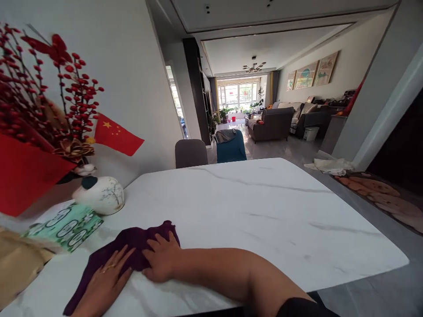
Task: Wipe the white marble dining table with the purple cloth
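Observation:
A dark purple cloth (pixel 130 237) lies spread and slightly wrinkled on the white marble-patterned table (pixel 231 198), toward its near left side. My left hand (pixel 107 279) rests on the cloth's left part with its fingers stretched out; a ring shows on one finger. Over the cloth's right part lies my right hand (pixel 161 256), fingers spread and palm down, the forearm reaching in from the right. Both palms hide parts of the cloth beneath them. Neither hand grips it.
Left of the cloth stand a green tissue pack (pixel 71 226), a white round vase (pixel 102 196) with red berry branches, and a brown paper bag (pixel 20 264). A small red flag (pixel 117 135) sticks out above. Grey (pixel 191 152) and blue (pixel 231 147) chairs stand at the far edge.

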Action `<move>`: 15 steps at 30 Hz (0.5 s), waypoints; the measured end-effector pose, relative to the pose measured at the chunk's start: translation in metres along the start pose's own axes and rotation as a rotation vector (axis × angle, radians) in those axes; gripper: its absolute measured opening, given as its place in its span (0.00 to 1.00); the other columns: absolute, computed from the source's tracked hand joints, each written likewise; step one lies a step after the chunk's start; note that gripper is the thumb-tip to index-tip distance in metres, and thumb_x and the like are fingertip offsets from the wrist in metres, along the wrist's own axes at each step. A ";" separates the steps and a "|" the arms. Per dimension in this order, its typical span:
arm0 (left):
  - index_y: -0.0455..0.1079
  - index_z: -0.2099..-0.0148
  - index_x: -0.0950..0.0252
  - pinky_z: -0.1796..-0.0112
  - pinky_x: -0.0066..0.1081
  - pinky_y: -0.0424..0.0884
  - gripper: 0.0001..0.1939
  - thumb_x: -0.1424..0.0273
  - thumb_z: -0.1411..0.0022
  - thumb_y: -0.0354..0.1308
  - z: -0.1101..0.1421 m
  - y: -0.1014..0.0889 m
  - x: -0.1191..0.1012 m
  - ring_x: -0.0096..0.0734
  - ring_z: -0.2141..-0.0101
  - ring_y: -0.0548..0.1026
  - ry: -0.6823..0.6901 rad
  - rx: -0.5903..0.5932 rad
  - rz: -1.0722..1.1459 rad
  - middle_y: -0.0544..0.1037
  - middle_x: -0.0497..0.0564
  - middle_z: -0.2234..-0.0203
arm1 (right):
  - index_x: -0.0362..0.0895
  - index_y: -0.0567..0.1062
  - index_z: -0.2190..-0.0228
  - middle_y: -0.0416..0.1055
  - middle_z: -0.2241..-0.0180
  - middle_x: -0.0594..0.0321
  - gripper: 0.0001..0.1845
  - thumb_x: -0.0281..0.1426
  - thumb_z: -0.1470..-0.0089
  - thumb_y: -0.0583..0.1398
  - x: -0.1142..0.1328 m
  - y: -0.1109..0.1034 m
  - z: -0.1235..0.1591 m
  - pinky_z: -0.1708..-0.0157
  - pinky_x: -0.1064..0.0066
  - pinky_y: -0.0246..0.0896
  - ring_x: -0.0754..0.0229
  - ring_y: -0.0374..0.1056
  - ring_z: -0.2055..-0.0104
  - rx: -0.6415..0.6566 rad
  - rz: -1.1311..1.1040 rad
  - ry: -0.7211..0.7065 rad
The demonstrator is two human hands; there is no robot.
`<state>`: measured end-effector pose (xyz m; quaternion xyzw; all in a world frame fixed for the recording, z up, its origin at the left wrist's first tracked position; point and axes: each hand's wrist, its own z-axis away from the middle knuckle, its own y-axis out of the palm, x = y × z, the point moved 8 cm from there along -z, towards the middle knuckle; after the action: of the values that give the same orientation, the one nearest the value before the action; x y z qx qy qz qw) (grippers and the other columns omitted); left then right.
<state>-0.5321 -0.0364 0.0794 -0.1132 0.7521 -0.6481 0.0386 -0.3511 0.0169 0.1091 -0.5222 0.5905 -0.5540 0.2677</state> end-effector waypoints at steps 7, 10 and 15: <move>0.63 0.27 0.56 0.32 0.49 0.59 0.32 0.60 0.29 0.42 -0.002 -0.011 -0.117 0.45 0.27 0.55 0.116 0.057 -0.094 0.58 0.50 0.26 | 0.45 0.69 0.35 0.60 0.29 0.47 0.34 0.50 0.35 0.58 -0.044 -0.037 0.094 0.35 0.27 0.54 0.36 0.54 0.27 -0.056 -0.006 0.073; 0.61 0.26 0.59 0.30 0.52 0.56 0.32 0.61 0.28 0.42 -0.007 -0.020 -0.184 0.48 0.26 0.53 0.207 0.092 -0.081 0.55 0.53 0.25 | 0.42 0.66 0.33 0.56 0.28 0.45 0.36 0.49 0.34 0.57 -0.070 -0.059 0.148 0.33 0.25 0.49 0.34 0.49 0.25 -0.048 -0.045 0.126; 0.56 0.24 0.57 0.29 0.55 0.51 0.31 0.60 0.26 0.42 -0.018 -0.038 -0.308 0.47 0.25 0.47 0.364 0.158 0.002 0.49 0.52 0.23 | 0.44 0.61 0.29 0.50 0.25 0.47 0.38 0.47 0.33 0.57 -0.122 -0.099 0.254 0.29 0.26 0.37 0.37 0.40 0.22 -0.040 -0.094 0.273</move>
<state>-0.2318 0.0441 0.0921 0.0101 0.6935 -0.7149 -0.0889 -0.0545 0.0493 0.1079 -0.4743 0.6074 -0.6198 0.1482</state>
